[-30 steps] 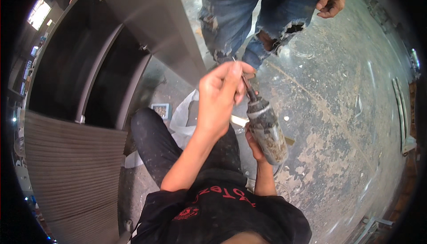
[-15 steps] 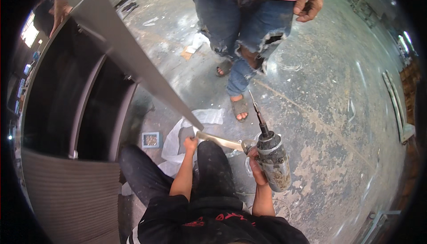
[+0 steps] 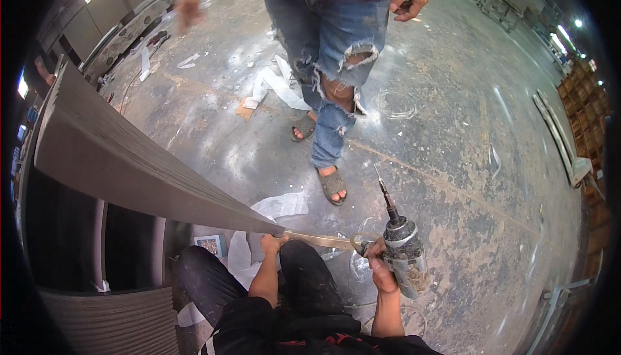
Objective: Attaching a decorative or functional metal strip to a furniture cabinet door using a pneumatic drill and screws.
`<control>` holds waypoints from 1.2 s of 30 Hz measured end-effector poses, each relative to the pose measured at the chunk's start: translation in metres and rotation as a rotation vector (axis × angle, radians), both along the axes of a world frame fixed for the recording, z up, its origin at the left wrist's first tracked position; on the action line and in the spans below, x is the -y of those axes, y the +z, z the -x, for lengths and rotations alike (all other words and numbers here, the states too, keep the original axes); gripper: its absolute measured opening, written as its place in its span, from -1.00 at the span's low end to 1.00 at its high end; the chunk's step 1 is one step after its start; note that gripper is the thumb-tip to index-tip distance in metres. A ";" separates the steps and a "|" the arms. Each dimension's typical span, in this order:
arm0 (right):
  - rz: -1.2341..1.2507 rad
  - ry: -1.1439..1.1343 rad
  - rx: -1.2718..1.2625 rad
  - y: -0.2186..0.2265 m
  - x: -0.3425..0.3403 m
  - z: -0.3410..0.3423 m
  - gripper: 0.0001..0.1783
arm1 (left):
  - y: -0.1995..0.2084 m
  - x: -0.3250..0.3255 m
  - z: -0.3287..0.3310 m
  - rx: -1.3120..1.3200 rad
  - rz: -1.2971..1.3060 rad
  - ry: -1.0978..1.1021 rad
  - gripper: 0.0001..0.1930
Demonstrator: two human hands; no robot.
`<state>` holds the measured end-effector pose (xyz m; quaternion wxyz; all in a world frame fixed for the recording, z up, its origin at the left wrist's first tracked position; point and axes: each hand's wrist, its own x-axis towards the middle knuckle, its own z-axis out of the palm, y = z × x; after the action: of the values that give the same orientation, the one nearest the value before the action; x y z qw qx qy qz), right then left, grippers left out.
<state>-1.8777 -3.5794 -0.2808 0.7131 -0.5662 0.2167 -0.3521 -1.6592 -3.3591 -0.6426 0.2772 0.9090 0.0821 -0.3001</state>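
Observation:
My right hand (image 3: 383, 276) grips a worn, dirty power screwdriver (image 3: 407, 258) with its long thin bit pointing up and away. From beside that hand a shiny tan strip (image 3: 318, 238), curled into a loop at its right end, runs left to my left hand (image 3: 273, 244). The left fingers are closed at the strip's left end, by the near corner of a long grey door panel (image 3: 142, 174). Whether they also pinch the panel cannot be made out. The panel slants out from a dark-insided cabinet (image 3: 132, 245) with pale dividers.
A person in ripped jeans (image 3: 330, 51) and sandals stands just ahead, one hand blurred at upper left. By my left knee lies a small blue-rimmed box (image 3: 212, 246) of small pieces. White wrapping (image 3: 284, 205) lies on the floor, and a pale frame (image 3: 561, 138) lies far right.
The grey panel now sits lower and wider across the cabinet in view. The co-worker's hand has come away from the cabinet's top. My hands keep their holds; the view has shifted.

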 end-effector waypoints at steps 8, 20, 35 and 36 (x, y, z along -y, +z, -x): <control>0.154 0.029 -0.038 -0.006 0.011 -0.009 -0.64 | -0.021 -0.002 -0.010 0.265 -0.062 -0.208 -0.16; -0.028 0.012 0.164 0.026 0.007 -0.007 -0.62 | 0.023 0.009 0.001 0.372 0.552 0.064 -0.54; 0.038 0.063 0.443 0.074 -0.011 0.036 -0.58 | 0.199 0.029 0.119 0.039 1.399 0.526 -0.76; 0.039 0.034 0.456 0.072 -0.017 0.037 -0.58 | 0.219 0.033 0.127 0.012 1.427 0.550 -0.79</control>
<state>-1.9148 -3.5627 -0.2086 0.7382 -0.4892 0.0333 -0.4633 -1.7860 -3.3919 -0.4232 0.8625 0.4580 0.0899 -0.1957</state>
